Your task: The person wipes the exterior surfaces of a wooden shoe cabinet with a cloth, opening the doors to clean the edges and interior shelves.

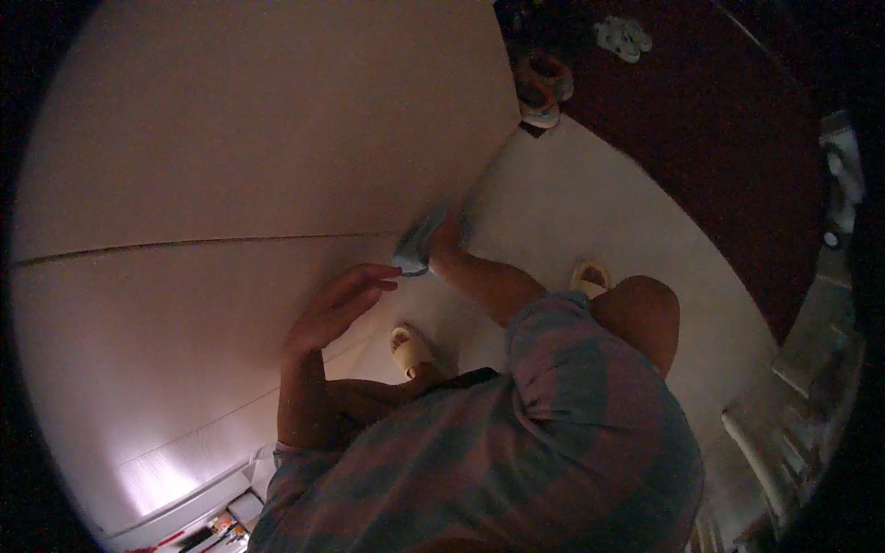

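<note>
My right hand (446, 242) is low near the foot of the pale cabinet or wall panels, blurred and dim. Its fingers are hard to make out. Right against it is a grey-blue item (413, 252), perhaps a cloth or bag, whose kind I cannot tell. My left hand (346, 304) hovers beside the panel (207, 325), fingers stretched towards that item and parted from the thumb. Its fingertips come close to the item's lower edge; whether they touch it is unclear.
Pale slippers (413, 351) are on my feet, on the light floor (588, 193). Shoes (543, 90) stand by the panel's far corner, and a pale pair (623, 38) sits on the dark red mat (719, 138). White furniture rails (753, 463) are at right; small items lie at lower left.
</note>
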A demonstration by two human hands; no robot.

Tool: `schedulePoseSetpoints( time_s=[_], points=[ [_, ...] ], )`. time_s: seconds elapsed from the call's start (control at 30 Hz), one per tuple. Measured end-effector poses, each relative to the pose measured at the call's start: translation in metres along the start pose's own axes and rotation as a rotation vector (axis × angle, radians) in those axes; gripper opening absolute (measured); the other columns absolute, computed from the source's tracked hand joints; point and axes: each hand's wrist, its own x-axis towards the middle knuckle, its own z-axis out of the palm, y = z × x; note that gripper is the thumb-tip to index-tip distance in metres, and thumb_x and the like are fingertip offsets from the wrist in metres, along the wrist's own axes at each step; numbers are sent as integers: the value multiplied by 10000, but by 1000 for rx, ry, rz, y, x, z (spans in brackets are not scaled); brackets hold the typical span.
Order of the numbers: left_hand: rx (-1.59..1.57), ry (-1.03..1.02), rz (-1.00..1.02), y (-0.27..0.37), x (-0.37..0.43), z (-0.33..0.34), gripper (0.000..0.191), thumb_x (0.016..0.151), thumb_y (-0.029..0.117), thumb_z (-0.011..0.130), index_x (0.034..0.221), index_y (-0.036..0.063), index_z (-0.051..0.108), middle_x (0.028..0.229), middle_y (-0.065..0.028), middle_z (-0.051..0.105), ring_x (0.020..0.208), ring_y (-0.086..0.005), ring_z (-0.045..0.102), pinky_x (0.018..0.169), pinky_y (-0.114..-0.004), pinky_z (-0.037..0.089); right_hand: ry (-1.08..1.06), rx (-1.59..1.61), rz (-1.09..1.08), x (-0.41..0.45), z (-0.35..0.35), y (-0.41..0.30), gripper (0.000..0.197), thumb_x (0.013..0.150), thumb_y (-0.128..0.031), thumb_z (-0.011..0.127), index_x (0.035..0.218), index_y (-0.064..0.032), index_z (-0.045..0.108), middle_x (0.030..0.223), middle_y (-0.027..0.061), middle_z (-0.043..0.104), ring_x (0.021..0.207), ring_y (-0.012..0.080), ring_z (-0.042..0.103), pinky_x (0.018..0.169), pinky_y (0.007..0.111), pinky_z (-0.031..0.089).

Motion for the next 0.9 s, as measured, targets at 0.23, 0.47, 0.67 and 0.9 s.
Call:
schedulePoseSetpoints(
  time_s=[0.23,0.47,0.67,0.9],
  points=[
    [129,77,88,-7,-6,-3,302,909,261,463,1122,54,520,1059,-41,541,1008,-137,477,887,-293,369,-308,90,350,-56,40,-2,368,880,-333,352,1102,-58,456,1086,132,493,975,284,485,853,417,401],
    [-6,355,241,19,-6,-8,273,905,260,458,1059,58,559,974,-29,580,918,-115,509,785,-273,402,-507,91,427,-122,116,-68,390,901,-360,295,1042,-69,514,1015,124,554,906,283,541,812,429,445],
    [-191,709,414,44,-36,-14,250,902,261,464,982,58,584,926,-15,588,870,-107,529,743,-236,404,-510,76,356,-235,189,-134,380,903,-371,314,1039,-75,510,989,101,562,884,260,557,788,423,459],
    [-481,589,582,50,-48,-13,415,876,367,489,1159,63,496,1123,-46,528,1047,-152,476,853,-300,380,-628,-184,-431,-296,199,-153,456,809,-223,590,1195,-57,412,1054,81,516,986,232,509,882,371,403]
  ],
)
